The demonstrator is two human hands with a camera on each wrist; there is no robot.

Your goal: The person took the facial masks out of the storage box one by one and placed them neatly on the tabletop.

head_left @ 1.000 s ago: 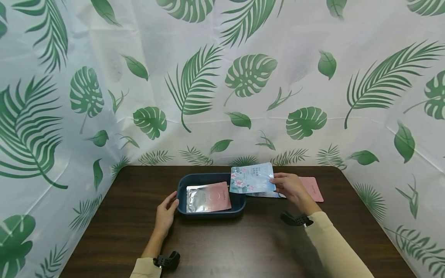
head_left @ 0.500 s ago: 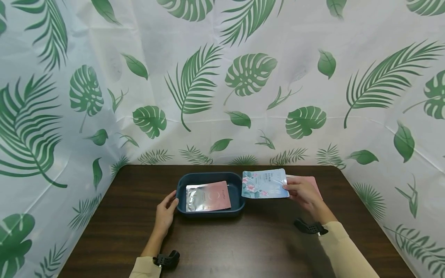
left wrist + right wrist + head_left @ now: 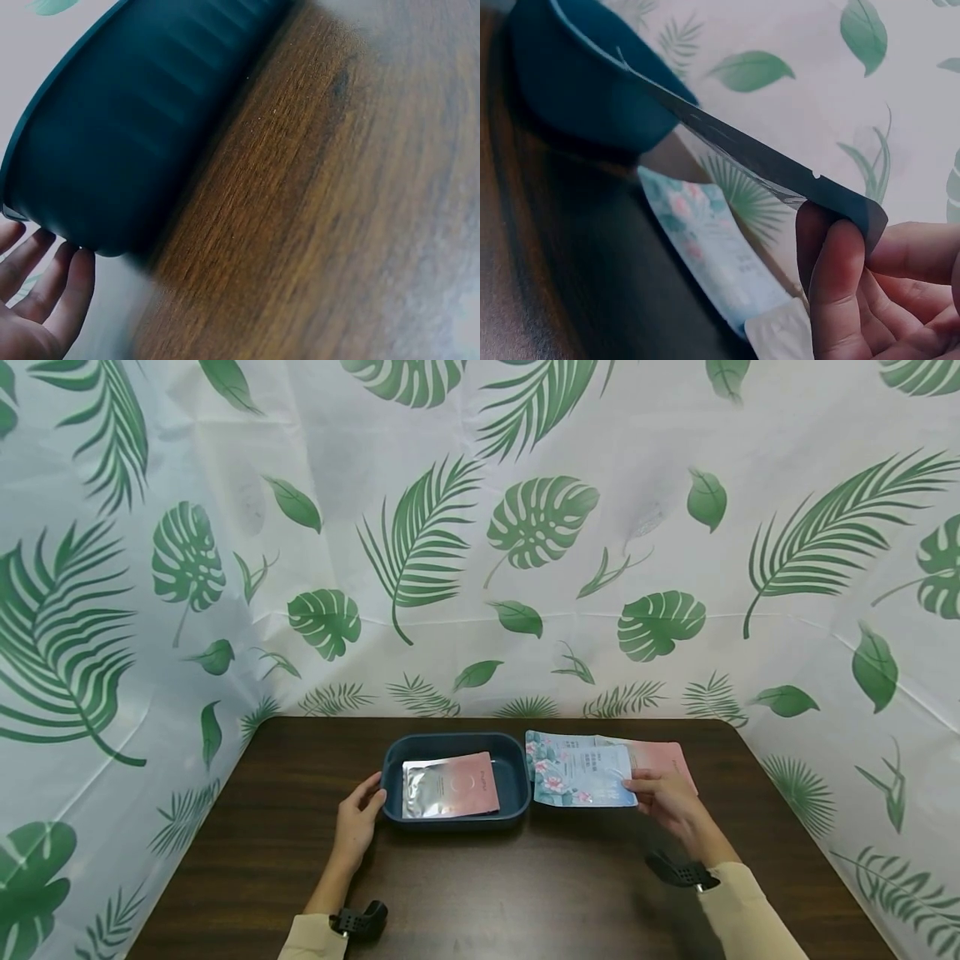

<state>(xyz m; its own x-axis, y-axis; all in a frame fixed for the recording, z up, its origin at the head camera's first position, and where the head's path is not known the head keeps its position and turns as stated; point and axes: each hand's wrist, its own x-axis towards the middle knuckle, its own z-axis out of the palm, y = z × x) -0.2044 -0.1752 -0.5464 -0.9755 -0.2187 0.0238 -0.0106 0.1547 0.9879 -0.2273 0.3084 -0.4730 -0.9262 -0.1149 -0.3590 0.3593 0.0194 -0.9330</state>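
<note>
The desk (image 3: 510, 893) shows dark wood grain with a soft sheen. The tray (image 3: 450, 745) looks like smooth, matt plastic. Inside, the pink pouch (image 3: 450, 787) is mirror-glossy foil at its nine o'clock, satiny at three. At the tray's three o'clock, the blue sachet (image 3: 581, 781) has smooth, lightly shiny film; at twelve, the leaf-print sheet (image 3: 450, 435) looks thin and creased, faintly glossy.

Small print marks the held blue packet (image 3: 585, 778) and the pink packet (image 3: 453, 787) in the tray (image 3: 513, 777). None of it is legible.
</note>
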